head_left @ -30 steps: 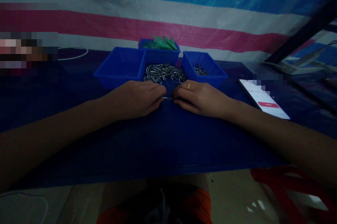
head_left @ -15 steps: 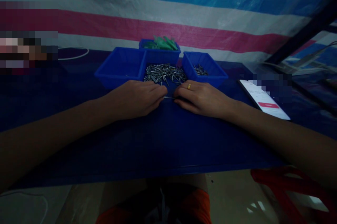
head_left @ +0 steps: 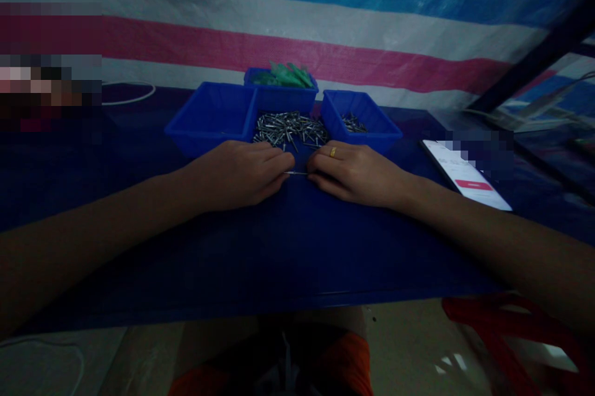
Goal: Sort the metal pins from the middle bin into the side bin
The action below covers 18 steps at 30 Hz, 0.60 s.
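Observation:
A thin metal blind rivet (head_left: pixel 295 173) lies level between my two hands, thicker toward the left and slender toward the right. My left hand (head_left: pixel 248 176) pinches its left end between thumb and fingers. At the other end, my right hand (head_left: pixel 346 173), with a gold ring on one finger, is closed around the slender tip; the exact contact is hidden behind the fingertips. Just beyond both hands, a loose pile of similar silver rivets (head_left: pixel 290 126) is spread on the blue table (head_left: pixel 297 247). More rivets (head_left: pixel 353 123) lie inside the right blue bin (head_left: pixel 383 126).
A larger blue bin (head_left: pixel 209 114) stands at the left of the pile. Behind it, another blue bin (head_left: pixel 288 98) holds green plastic packets (head_left: pixel 290 75). A lit phone (head_left: pixel 465 176) lies right of my right hand. Below the table's right edge is a red stool (head_left: pixel 493 321).
Both hands stay almost in place around the rivet, which remains level between them. Only slight shifts of the fingers and the view show; bins and pile are unchanged.

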{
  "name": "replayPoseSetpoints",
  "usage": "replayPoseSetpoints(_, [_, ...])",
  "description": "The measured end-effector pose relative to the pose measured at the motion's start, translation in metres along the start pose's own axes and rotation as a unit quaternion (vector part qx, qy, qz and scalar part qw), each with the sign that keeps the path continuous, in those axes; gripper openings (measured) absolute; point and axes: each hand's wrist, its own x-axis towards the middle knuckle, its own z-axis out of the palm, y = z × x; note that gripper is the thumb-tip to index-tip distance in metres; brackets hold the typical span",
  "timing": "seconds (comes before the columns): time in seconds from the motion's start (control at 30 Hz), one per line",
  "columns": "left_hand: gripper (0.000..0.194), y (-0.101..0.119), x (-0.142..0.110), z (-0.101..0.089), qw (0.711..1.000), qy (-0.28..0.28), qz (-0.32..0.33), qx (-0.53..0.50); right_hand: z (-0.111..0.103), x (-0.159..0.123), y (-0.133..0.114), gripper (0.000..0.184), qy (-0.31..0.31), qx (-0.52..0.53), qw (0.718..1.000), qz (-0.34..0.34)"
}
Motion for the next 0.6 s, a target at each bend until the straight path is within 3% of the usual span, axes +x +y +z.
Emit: replayPoseSetpoints(0.6, [0.025, -0.0002, 0.0011, -0.0001, 1.000, 0.003, 0.006, 0.001, -0.0001, -0.0008, 0.0011, 0.024, -0.003, 0.011, 1.000, -0.003])
